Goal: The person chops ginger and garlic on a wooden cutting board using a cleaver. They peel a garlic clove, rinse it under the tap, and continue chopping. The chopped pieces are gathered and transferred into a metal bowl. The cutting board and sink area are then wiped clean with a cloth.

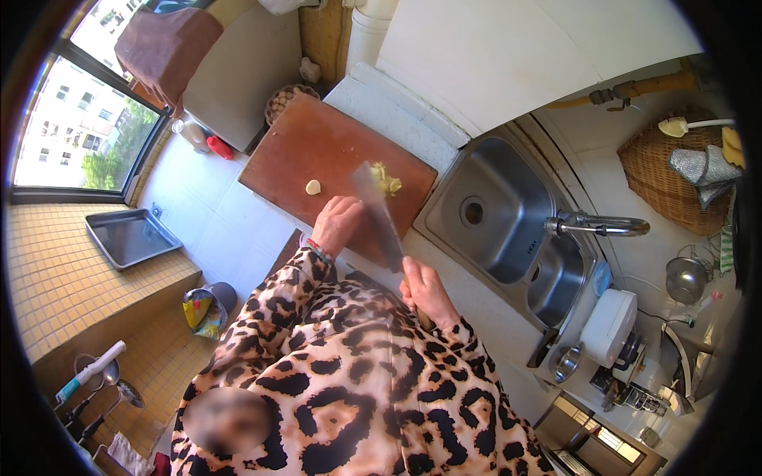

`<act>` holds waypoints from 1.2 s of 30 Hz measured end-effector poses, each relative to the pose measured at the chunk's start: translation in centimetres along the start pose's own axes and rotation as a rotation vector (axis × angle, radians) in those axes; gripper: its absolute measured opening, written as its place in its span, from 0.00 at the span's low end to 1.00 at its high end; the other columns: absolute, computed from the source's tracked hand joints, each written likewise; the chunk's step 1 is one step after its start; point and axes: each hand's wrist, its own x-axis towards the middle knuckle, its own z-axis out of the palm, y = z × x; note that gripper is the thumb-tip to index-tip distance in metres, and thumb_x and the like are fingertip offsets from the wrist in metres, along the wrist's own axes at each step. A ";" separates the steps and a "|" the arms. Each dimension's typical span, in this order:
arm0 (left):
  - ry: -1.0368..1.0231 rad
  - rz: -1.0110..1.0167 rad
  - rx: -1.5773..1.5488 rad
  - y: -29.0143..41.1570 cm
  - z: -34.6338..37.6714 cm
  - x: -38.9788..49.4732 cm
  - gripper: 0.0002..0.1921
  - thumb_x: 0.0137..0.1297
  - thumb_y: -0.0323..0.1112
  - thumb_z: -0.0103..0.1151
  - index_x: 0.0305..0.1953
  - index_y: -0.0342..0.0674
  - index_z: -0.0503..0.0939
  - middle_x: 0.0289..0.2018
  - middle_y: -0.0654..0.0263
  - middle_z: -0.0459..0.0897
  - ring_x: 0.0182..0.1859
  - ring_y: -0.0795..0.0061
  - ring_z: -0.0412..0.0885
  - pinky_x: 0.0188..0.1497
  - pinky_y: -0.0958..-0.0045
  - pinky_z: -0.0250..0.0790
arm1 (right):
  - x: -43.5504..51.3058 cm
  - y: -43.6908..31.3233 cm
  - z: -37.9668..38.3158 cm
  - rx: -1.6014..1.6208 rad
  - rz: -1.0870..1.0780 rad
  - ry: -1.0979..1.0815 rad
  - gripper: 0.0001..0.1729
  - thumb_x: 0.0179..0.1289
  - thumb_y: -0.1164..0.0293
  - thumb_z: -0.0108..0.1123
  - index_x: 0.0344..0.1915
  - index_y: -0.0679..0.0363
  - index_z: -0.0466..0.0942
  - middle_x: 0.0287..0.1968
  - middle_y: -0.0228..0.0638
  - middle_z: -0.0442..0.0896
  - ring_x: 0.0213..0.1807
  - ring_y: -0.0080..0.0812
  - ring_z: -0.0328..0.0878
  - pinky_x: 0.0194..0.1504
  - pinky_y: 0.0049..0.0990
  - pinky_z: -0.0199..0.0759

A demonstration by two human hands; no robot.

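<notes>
A reddish-brown cutting board (pixel 286 149) lies on the counter before me. My right hand (pixel 430 290) grips the handle of a kitchen cleaver (pixel 381 217), whose broad blade reaches up and left over the board. Beside the blade's tip, on its right, is a small heap of pale yellow-green cut pieces (pixel 387 179). My left hand (pixel 340 223) rests at the board's near edge, left of the blade, with its fingers bent; whether something is under them is hidden. A round, pale cut piece (pixel 313 187) lies on the board just above and left of that hand.
A double steel sink (pixel 506 202) with a chrome faucet (pixel 595 225) adjoins the board on the right. Behind the board's far left corner stands a basket of small round items (pixel 286 101). A metal tray (pixel 134 238) lies on the tiled ledge at left; a wicker basket (pixel 667 172) is far right.
</notes>
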 end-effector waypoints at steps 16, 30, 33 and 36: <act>0.083 -0.224 0.138 -1.6 -2.1 0.5 0.14 0.52 0.30 0.64 0.42 0.42 0.78 0.40 0.60 0.78 0.47 0.55 0.73 0.51 0.61 0.66 | -0.4 -0.7 -2.8 -0.114 0.006 -0.028 0.23 0.75 0.50 0.40 0.43 0.60 0.70 0.17 0.23 0.65 0.16 0.15 0.60 0.17 0.18 0.56; -0.067 -0.246 0.119 -1.1 -1.3 1.9 0.10 0.59 0.35 0.61 0.41 0.41 0.77 0.36 0.59 0.78 0.43 0.55 0.75 0.44 0.61 0.68 | -0.2 -0.2 -0.1 -0.105 -0.011 -0.023 0.27 0.75 0.52 0.42 0.57 0.63 0.71 0.18 0.23 0.66 0.19 0.16 0.63 0.22 0.20 0.60; -0.016 -0.369 0.066 -0.4 -1.4 1.6 0.15 0.57 0.36 0.62 0.44 0.40 0.75 0.38 0.57 0.75 0.42 0.54 0.74 0.43 0.59 0.68 | -0.2 0.2 -0.1 -0.127 -0.046 -0.023 0.28 0.75 0.49 0.40 0.53 0.63 0.72 0.19 0.25 0.66 0.19 0.16 0.62 0.21 0.18 0.60; -0.042 -0.269 0.093 0.2 -1.7 0.7 0.13 0.57 0.33 0.62 0.43 0.39 0.76 0.37 0.58 0.76 0.43 0.55 0.74 0.46 0.61 0.68 | -0.3 0.2 -0.2 -0.122 -0.054 -0.017 0.28 0.75 0.50 0.40 0.55 0.63 0.72 0.19 0.25 0.67 0.19 0.16 0.62 0.21 0.18 0.60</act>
